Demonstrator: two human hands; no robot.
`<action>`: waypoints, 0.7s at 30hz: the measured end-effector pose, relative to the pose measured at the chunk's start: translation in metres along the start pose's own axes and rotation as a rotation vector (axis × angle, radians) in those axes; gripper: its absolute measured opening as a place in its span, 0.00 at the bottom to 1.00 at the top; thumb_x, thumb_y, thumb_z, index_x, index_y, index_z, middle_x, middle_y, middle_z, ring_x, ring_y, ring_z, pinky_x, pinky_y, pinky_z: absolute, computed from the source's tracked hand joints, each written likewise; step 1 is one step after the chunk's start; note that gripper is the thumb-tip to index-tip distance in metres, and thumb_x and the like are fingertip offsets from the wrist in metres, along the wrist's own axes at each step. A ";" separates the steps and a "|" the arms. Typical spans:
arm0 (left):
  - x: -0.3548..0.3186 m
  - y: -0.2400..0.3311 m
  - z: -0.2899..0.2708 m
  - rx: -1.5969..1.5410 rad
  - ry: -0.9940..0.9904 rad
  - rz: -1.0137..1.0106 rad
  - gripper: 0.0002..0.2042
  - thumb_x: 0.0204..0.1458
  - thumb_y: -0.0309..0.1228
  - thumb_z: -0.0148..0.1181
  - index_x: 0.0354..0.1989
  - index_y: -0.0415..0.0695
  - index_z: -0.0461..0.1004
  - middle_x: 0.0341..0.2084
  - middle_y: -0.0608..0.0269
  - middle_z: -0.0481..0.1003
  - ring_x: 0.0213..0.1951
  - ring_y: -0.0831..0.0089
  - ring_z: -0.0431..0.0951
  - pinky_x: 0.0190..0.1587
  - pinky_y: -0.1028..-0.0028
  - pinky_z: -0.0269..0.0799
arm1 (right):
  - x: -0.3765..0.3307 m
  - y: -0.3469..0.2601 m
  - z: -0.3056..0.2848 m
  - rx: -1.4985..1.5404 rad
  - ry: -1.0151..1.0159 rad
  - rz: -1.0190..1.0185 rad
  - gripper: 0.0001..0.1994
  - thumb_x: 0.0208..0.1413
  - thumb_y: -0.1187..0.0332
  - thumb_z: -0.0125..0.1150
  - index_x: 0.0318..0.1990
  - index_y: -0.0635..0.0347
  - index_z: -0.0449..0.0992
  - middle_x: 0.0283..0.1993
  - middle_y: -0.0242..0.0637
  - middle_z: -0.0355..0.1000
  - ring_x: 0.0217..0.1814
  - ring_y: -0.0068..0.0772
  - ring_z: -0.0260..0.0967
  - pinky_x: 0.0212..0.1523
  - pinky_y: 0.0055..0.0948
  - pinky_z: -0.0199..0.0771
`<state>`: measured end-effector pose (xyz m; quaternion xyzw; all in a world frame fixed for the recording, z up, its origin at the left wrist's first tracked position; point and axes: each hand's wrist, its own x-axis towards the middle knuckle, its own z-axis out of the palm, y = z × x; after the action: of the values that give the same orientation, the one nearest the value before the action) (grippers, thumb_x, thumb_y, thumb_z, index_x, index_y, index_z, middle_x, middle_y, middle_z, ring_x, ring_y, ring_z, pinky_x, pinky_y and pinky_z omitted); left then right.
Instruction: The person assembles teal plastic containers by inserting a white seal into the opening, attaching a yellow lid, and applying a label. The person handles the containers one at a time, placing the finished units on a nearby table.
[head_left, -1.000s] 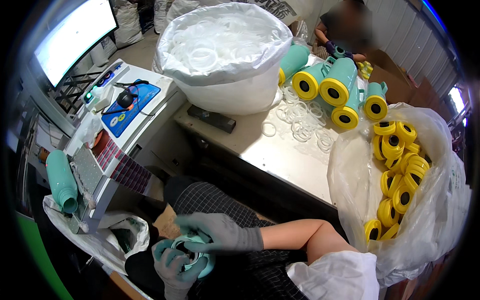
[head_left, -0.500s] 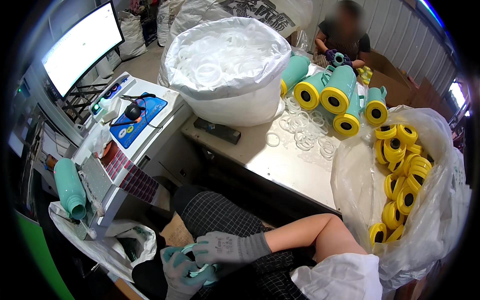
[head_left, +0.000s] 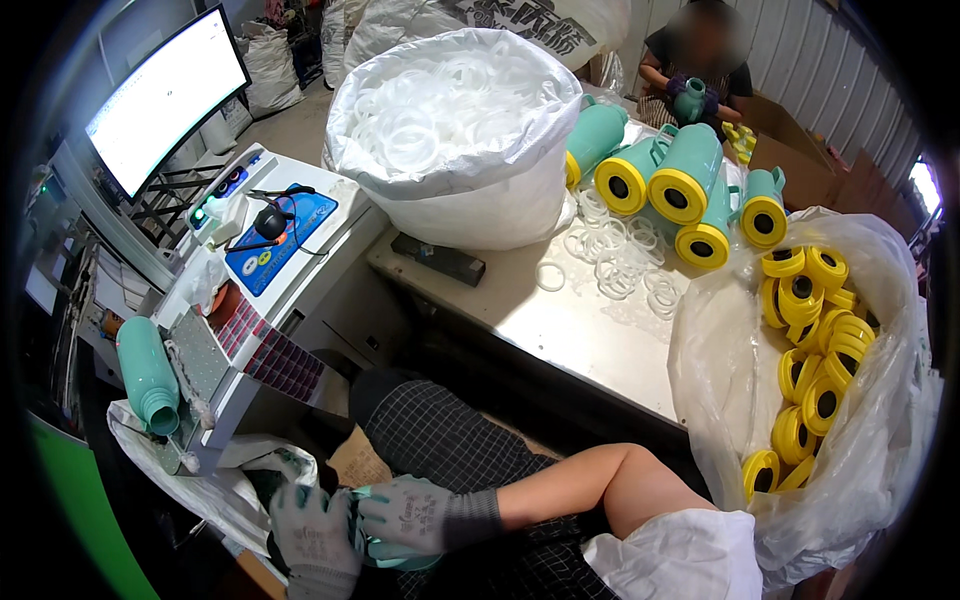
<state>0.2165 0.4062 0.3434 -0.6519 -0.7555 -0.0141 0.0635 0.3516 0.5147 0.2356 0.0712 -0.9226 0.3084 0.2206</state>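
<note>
Table (head_left: 590, 345), white, far centre to right; loose rings (head_left: 597, 245) and yellow-based jugs (head_left: 690, 165) on it. Desk (head_left: 350, 210), left, with monitor (head_left: 170, 100). Co-worker (head_left: 657, 72), far right. Right hand (head_left: 405, 513), gloved, forearm entering from the right, fingers closed over a teal vessel (head_left: 402, 557), low over the lap, largely hidden. Left hand (head_left: 315, 530), gloved, blurred, at the vessel's left; whether gripping, cannot tell. Containers: white sack (head_left: 460, 210), far, heaped with rings; clear bag (head_left: 715, 350), right, holding yellow caps (head_left: 800, 365); white bag (head_left: 200, 500), near left, contents unclear.
</note>
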 end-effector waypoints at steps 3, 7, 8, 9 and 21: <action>0.016 -0.009 -0.005 0.037 -0.038 0.127 0.09 0.41 0.31 0.67 0.32 0.43 0.85 0.40 0.49 0.76 0.52 0.48 0.74 0.61 0.45 0.65 | 0.000 0.001 0.001 -0.035 -0.018 -0.010 0.19 0.65 0.50 0.57 0.45 0.59 0.78 0.49 0.39 0.70 0.52 0.37 0.71 0.52 0.38 0.76; 0.027 -0.014 -0.008 -0.057 -0.186 0.215 0.09 0.39 0.33 0.70 0.29 0.46 0.83 0.37 0.55 0.76 0.48 0.54 0.75 0.53 0.52 0.70 | -0.003 -0.001 -0.002 -0.009 -0.039 0.060 0.19 0.65 0.50 0.56 0.43 0.58 0.79 0.47 0.38 0.71 0.51 0.36 0.72 0.50 0.37 0.76; 0.027 -0.015 -0.008 -0.058 -0.241 0.219 0.09 0.39 0.34 0.70 0.29 0.46 0.82 0.36 0.56 0.75 0.47 0.56 0.76 0.50 0.54 0.72 | -0.004 -0.001 0.000 0.002 -0.033 0.068 0.19 0.65 0.50 0.56 0.42 0.58 0.79 0.47 0.38 0.71 0.50 0.36 0.72 0.50 0.37 0.77; 0.027 -0.016 -0.008 -0.060 -0.296 0.221 0.09 0.39 0.34 0.71 0.28 0.46 0.81 0.35 0.58 0.75 0.45 0.57 0.77 0.47 0.56 0.74 | -0.005 -0.001 0.001 0.000 -0.016 0.064 0.18 0.65 0.50 0.56 0.42 0.58 0.79 0.46 0.38 0.71 0.50 0.36 0.72 0.49 0.37 0.77; 0.027 -0.010 -0.001 -0.109 -0.253 0.091 0.13 0.42 0.38 0.74 0.31 0.47 0.77 0.28 0.60 0.78 0.31 0.58 0.82 0.34 0.60 0.76 | -0.011 -0.011 -0.004 -0.001 0.133 0.062 0.15 0.59 0.53 0.63 0.38 0.56 0.79 0.46 0.38 0.72 0.49 0.37 0.73 0.45 0.39 0.76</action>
<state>0.2027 0.4306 0.3485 -0.6845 -0.7253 0.0300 -0.0673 0.3656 0.5078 0.2395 0.0221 -0.9078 0.3187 0.2717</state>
